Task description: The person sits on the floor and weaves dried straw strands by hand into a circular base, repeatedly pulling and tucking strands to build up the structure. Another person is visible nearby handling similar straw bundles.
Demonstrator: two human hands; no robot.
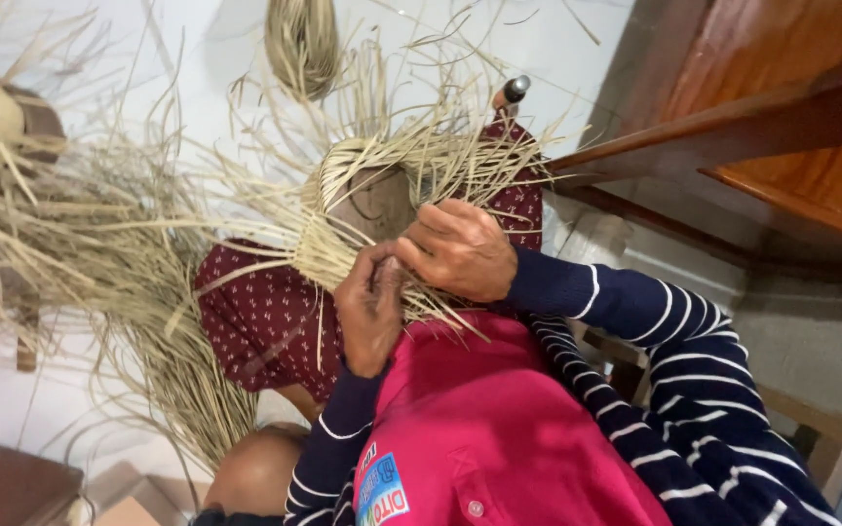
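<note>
While both hands pinch straw strands at the woven hat (363, 209), left hand (370, 310) just below the right hand (458, 251), the weave rests on a wooden block (374, 203). Strands look light, springy and brittle (best gripped close to the woven edge, right at the fingertips).

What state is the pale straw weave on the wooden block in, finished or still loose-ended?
Loose-ended. The pale straw weave is plaited only near the wooden block; long unwoven strands fan outward. The left hand and right hand pinch strands.
</note>
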